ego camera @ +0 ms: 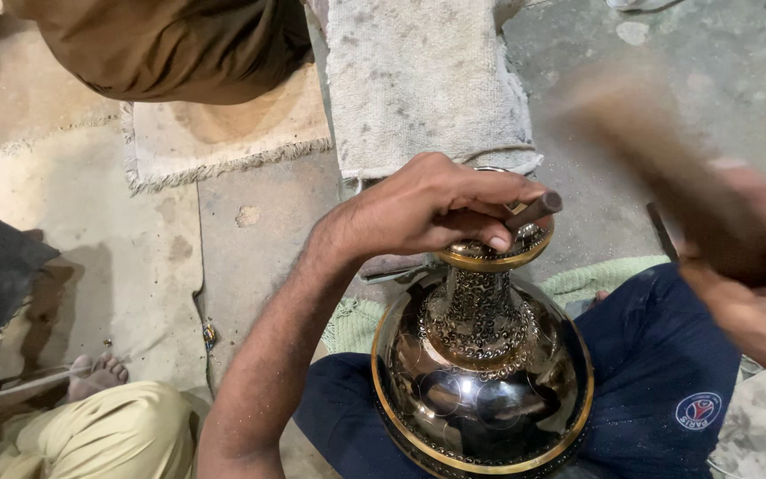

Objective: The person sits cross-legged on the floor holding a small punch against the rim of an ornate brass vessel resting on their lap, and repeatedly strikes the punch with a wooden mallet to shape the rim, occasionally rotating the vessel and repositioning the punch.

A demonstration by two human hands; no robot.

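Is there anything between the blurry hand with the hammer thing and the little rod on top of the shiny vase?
Nothing visible. The right hand holds a blurred wooden tool beside the rod, which the left hand pinches at the vase rim.

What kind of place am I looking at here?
Likely a floor-level metal craft workshop: the left hand steadies a punch on an engraved dark metal vase with gold rims, over a bare concrete floor with worn grey mats.
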